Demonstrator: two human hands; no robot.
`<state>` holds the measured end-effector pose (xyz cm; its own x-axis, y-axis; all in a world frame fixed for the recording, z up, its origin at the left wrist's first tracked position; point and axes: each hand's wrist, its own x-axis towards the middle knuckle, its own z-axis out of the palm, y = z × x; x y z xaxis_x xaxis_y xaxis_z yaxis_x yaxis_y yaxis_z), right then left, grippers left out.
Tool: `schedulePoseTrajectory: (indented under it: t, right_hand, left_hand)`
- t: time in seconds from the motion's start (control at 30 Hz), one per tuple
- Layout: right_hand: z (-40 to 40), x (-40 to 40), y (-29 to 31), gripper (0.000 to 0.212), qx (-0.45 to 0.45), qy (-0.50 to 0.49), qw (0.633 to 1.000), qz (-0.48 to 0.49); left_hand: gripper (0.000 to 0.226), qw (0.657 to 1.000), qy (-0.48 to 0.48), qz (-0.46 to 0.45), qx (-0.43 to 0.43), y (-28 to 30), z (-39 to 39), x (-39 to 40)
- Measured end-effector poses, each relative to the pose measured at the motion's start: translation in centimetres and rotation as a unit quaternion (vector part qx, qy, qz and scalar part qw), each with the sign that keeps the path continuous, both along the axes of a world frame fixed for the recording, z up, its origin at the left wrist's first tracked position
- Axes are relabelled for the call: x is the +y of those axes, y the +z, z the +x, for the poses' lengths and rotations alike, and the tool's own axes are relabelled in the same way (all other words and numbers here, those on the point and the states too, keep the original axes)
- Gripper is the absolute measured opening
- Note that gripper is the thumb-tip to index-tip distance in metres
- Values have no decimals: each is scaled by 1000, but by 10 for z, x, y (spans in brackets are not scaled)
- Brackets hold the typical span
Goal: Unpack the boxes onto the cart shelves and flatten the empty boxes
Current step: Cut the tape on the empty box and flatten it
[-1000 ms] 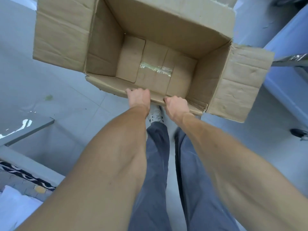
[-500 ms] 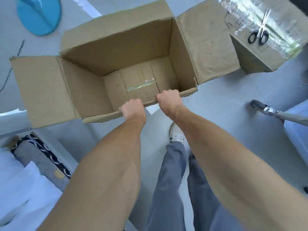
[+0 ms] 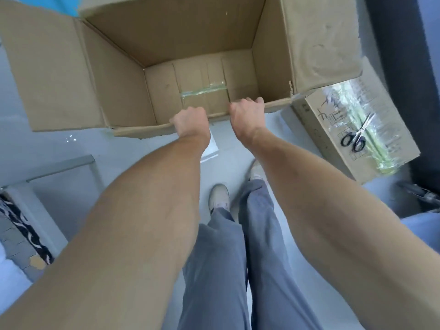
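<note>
I am holding an open brown cardboard box [image 3: 166, 44] out in front of me, above the pale grey floor [image 3: 35, 148], its mouth turned toward me so I look straight down onto its taped bottom panel. Nothing lies inside it. My left hand [image 3: 190, 122] grips the near wall's edge, fingers curled over the cardboard rim, and my right hand [image 3: 245, 113] grips the same edge just beside it, fingers hooked into the box. The two hands sit close together near the middle of that near edge, apart from each other. The box's side flaps spread outward to left and right. Past the right flap, lower down, stands a second brown cardboard box sealed with shiny clear tape [image 3: 371, 129], and a pair of black-handled scissors [image 3: 356, 136] lies on its top. My grey trousers [image 3: 226, 258] and pale shoes [image 3: 219, 196] show below my forearms.
</note>
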<state>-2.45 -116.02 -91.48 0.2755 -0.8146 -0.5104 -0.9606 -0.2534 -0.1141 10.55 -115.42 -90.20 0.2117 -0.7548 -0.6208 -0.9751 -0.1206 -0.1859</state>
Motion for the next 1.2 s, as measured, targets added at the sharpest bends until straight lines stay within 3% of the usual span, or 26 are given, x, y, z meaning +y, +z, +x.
schedulePoseTrajectory:
  t: [0.37, 0.5, 0.63, 0.8, 0.93, 1.03, 1.1, 1.2]
  right_hand:
    - [-3, -130, -34, 21, 51, 18, 998, 27]
    - [-6, -129, -55, 32, 80, 5, 994, 75]
    - [-19, -100, -68, 43, 79, -4, 984, 159]
    - [-48, -107, -59, 41, -60, -49, 994, 79]
    - [-98, -128, -47, 31, -48, -179, 982, -22]
    - [-138, -122, -32, 29, -56, -172, 981, -63]
    - [-172, -112, -21, 31, -44, -259, 963, -68]
    - [-236, -87, -11, 42, 14, -423, 906, -17]
  left_hand:
    - [26, 999, 7, 16, 47, -38, -2, -116]
    - [19, 991, 5, 92, 97, -51, 0, -128]
    - [46, 965, 51, 204, 157, -64, 2, -132]
    - [40, 987, 53, 92, 121, -63, -30, -142]
    - [37, 994, 27, 3, 103, -50, -89, -157]
    - [45, 991, -30, -68, 114, -37, -148, -168]
    - [49, 983, -81, -103, 130, -25, -193, -172]
    - [52, 963, -175, -95, 179, -9, -259, -174]
